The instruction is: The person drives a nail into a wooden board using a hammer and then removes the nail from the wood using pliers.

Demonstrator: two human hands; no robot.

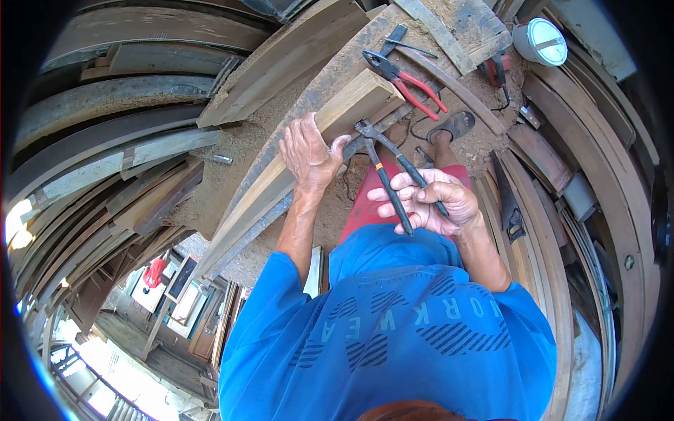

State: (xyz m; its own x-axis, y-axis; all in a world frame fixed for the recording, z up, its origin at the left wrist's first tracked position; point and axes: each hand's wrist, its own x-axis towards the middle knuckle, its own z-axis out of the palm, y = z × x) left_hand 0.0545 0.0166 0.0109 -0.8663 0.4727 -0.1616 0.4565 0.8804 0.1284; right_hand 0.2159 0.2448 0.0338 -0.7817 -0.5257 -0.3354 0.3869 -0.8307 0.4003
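Observation:
A long wooden board [351, 105] lies on a narrow workbench [263, 161]. My left hand [309, 153] rests on the board near its end, fingers spread over the top and thumb at the near edge. In my right hand [439, 202] are the handles of black pincers [382, 146], one with a yellow band; the handles are apart. The pincers' head touches or lies very near the board's side, where the exact contact is too small to tell. Just beyond the board's end are red-handled pliers [411, 85], with a hammer [394, 40] behind them.
Planks are stacked at the left [140, 91] and right [597, 140]. A white bucket [546, 42] stands at the upper right, near a red power tool [498, 69]. A handsaw [511, 203] lies among right-hand planks. Another person [154, 272] in red is far off, lower left.

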